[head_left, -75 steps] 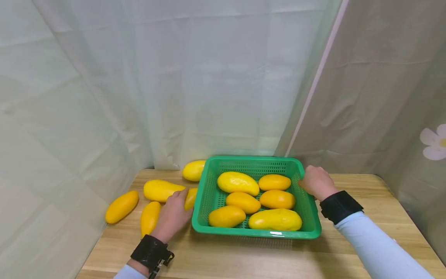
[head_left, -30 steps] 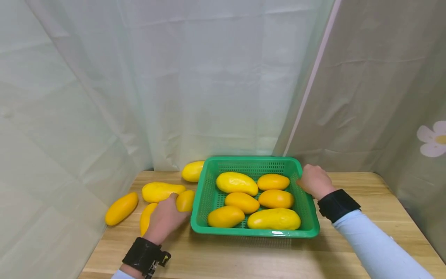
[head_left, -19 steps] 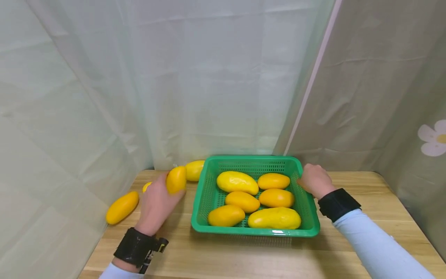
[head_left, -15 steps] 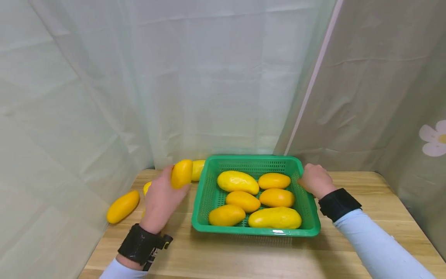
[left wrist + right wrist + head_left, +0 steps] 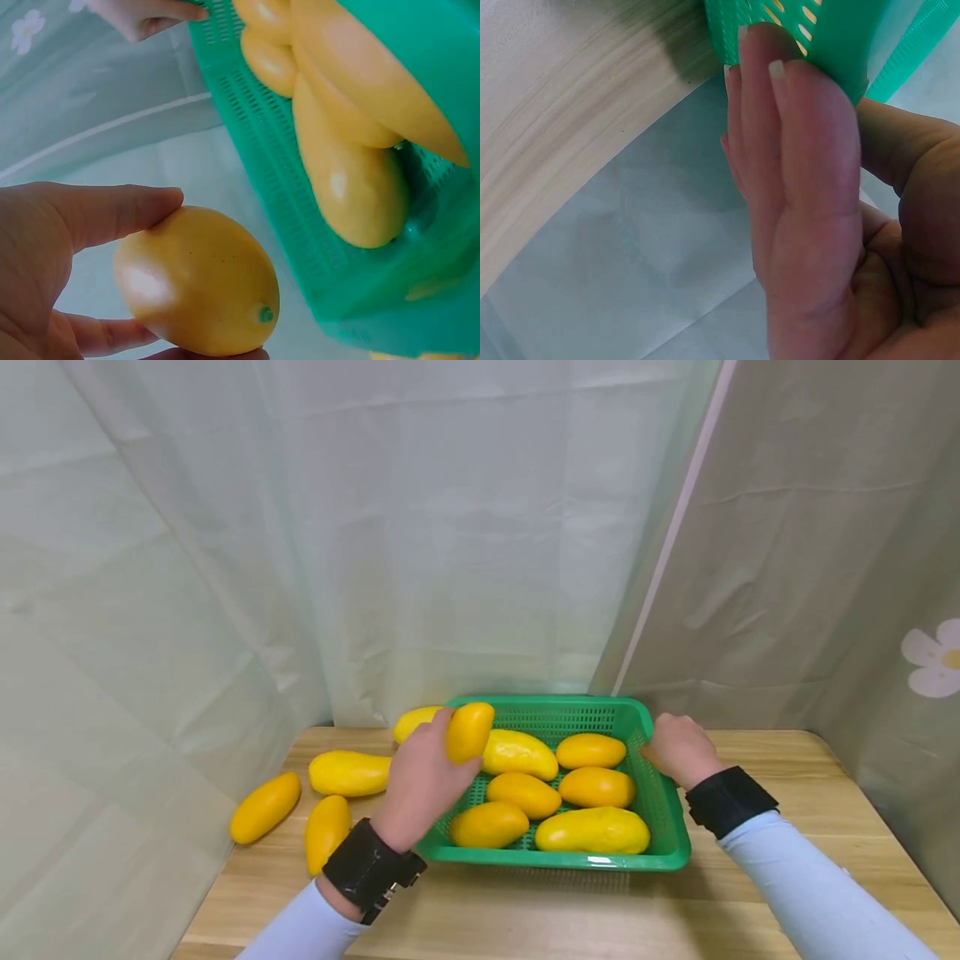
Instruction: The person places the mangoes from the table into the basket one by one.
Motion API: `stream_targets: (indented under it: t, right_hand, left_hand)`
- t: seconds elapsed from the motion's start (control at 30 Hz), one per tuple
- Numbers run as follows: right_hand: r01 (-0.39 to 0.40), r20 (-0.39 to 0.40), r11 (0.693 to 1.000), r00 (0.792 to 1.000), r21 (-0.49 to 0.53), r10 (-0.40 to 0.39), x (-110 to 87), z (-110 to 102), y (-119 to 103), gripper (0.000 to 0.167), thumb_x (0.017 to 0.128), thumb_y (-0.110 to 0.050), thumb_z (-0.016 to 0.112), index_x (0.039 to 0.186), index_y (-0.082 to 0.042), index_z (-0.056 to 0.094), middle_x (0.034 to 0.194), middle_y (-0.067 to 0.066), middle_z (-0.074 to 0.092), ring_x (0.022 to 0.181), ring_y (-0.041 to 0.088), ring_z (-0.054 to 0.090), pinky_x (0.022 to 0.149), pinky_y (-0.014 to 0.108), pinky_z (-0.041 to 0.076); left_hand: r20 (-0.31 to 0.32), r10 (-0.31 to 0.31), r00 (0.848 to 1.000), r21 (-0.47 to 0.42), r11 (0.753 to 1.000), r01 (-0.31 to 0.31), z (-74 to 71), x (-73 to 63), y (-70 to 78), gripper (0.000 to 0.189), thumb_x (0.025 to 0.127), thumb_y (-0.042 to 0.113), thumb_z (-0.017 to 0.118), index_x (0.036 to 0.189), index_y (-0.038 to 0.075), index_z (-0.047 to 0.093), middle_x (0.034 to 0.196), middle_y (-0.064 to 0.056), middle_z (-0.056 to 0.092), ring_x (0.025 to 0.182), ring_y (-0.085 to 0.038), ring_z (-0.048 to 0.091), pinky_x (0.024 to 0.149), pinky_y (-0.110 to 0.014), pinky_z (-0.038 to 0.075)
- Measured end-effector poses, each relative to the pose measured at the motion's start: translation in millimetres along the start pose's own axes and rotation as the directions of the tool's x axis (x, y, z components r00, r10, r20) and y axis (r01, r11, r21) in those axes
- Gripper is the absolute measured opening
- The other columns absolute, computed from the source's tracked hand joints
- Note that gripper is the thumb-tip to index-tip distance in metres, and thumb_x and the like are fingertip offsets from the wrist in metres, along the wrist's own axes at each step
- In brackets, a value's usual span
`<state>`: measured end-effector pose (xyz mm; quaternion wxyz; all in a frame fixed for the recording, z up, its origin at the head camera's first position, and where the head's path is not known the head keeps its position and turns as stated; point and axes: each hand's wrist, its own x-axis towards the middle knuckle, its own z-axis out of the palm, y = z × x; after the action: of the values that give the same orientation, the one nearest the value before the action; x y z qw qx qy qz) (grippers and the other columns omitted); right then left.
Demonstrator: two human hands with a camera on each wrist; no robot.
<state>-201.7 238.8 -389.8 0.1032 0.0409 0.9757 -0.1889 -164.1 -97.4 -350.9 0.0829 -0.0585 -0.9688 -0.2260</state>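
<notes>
A yellow-orange mango [image 5: 470,732] is held between the thumb and fingers of my left hand [image 5: 423,781], above the left side of a green plastic basket [image 5: 555,860]. The left wrist view shows the thumb on one side of this mango [image 5: 199,281] and fingers on the other. My right hand [image 5: 682,750] grips the basket's right rim; in the right wrist view its fingers [image 5: 817,150] lie along the outer wall and the thumb is on the other side. Inside the basket lie several mangoes [image 5: 522,795] and longer yellow fruits [image 5: 592,831].
Left of the basket on the wooden table [image 5: 570,918] lie two mangoes [image 5: 266,807] [image 5: 327,835] and a long yellow fruit [image 5: 349,773]. Another yellow fruit [image 5: 414,722] sits behind, partly hidden by the left hand. Pale curtains [image 5: 480,527] stand close behind the table.
My left hand took the mango from beside the basket's left wall, lifted it and carried it right, over the basket. The right hand has stayed on the rim.
</notes>
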Motion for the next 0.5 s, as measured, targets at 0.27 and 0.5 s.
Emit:
stream_targets:
  t: [0.27, 0.5]
  right_hand:
    - [0.007, -0.002, 1.000, 1.000, 0.012, -0.007, 0.5, 0, 1, 0.023, 0.086, -0.017, 0.061, 0.087, 0.006, 0.057, 0.068, 0.014, 0.056, 0.049, 0.021, 0.056, 0.041, 0.026, 0.046]
    - [0.000, 0.004, 1.000, 1.000, 0.017, 0.000, 1.8, 0, 2, 0.023, 0.087, -0.017, 0.060, 0.088, 0.006, 0.057, 0.069, 0.015, 0.057, 0.046, 0.020, 0.056, 0.039, 0.025, 0.046]
  left_hand:
    - [0.087, 0.017, 0.996, 0.064, 0.998, -0.023, 18.7, 7.5, 2.0, 0.071, 0.076, 0.034, 0.071, 0.133, 0.007, 0.040, 0.087, -0.008, 0.061, 0.058, -0.015, 0.054, 0.045, -0.026, 0.044]
    - [0.176, -0.019, 0.984, 0.044, 0.999, 0.012, 31.8, 11.8, 2.7, 0.073, 0.076, 0.027, 0.072, 0.136, 0.003, 0.036, 0.081, -0.007, 0.057, 0.054, -0.015, 0.052, 0.043, -0.024, 0.042]
